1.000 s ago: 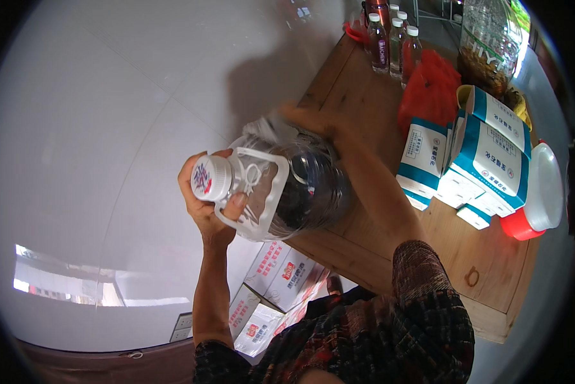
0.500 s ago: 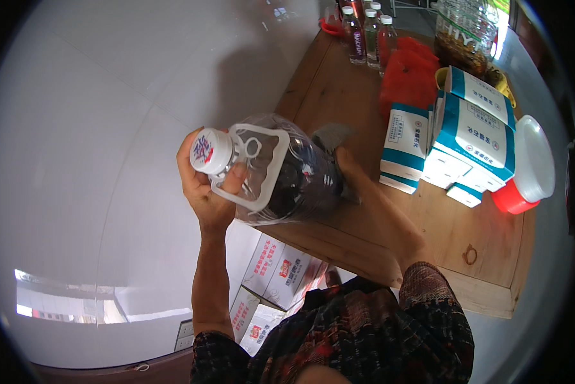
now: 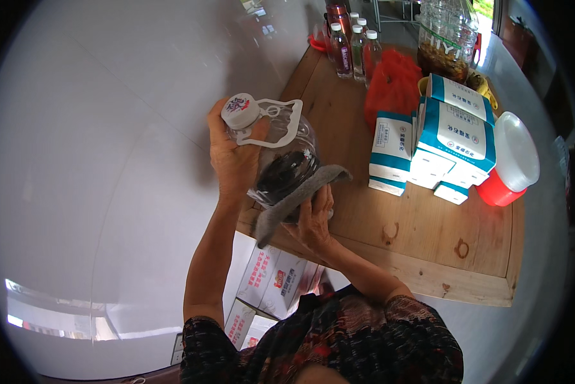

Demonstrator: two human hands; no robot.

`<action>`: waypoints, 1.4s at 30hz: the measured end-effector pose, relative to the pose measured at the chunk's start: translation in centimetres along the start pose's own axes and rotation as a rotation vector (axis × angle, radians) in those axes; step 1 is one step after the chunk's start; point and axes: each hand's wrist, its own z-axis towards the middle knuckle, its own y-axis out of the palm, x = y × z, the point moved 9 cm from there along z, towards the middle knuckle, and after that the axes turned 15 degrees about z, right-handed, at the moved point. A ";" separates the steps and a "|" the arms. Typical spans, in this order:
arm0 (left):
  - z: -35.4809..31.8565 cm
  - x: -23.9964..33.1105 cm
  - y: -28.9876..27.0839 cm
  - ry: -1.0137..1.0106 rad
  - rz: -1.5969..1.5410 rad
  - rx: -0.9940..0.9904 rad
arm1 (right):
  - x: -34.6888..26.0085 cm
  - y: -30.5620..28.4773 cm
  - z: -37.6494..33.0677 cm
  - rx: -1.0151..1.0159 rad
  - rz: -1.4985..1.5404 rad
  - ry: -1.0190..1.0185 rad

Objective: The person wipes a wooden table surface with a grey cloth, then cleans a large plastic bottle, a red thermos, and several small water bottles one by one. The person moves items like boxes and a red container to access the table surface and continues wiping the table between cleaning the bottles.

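While the left hand (image 3: pixel 233 160) wraps around the neck and shoulder of a large clear plastic jug (image 3: pixel 281 163), its fingers closed against the plastic just below the white cap (image 3: pixel 240 111), the right hand (image 3: pixel 313 217) presses a grey cloth (image 3: pixel 297 195) against the jug's lower side. The right fingers are curled over the cloth, pinching it to the jug's wall. The jug is held tilted in the air, above the near left corner of a wooden table (image 3: pixel 428 243), with dark contents pooled toward its lower end. A white carrying handle (image 3: pixel 281 121) loops off the neck, just beside the left thumb.

Beyond the right hand, further across the table, stands a stack of white and teal cartons (image 3: pixel 451 137). Just past them, at the table's right side, a red tub with a pale lid (image 3: pixel 508 163) lies tilted. Further away from the grip sit a red mesh bag (image 3: pixel 393 86), a row of small capped bottles (image 3: pixel 355 51) and a big glass jar (image 3: pixel 447 38). Below the hands, under the table edge, printed cardboard boxes (image 3: pixel 275 281) rest on the pale floor (image 3: pixel 95 160).

The jug appears heavy and is held off the table, so the risk seems to be a slip: a smooth wall under the cloth could let it slide from the right hand, leaving the left holding all the weight at the neck. If the cap is loose, the tilt could let the dark contents leak.
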 end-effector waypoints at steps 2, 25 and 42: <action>0.9 -0.2 -0.3 0.006 0.105 0.047 | 1.4 0.4 0.9 -0.013 -0.017 0.060; 10.4 -7.9 6.1 0.184 0.312 0.078 | 12.9 9.3 7.8 0.050 -0.206 0.103; -11.0 -23.2 12.1 0.043 1.069 -0.456 | 23.1 13.8 17.1 0.207 -0.430 0.294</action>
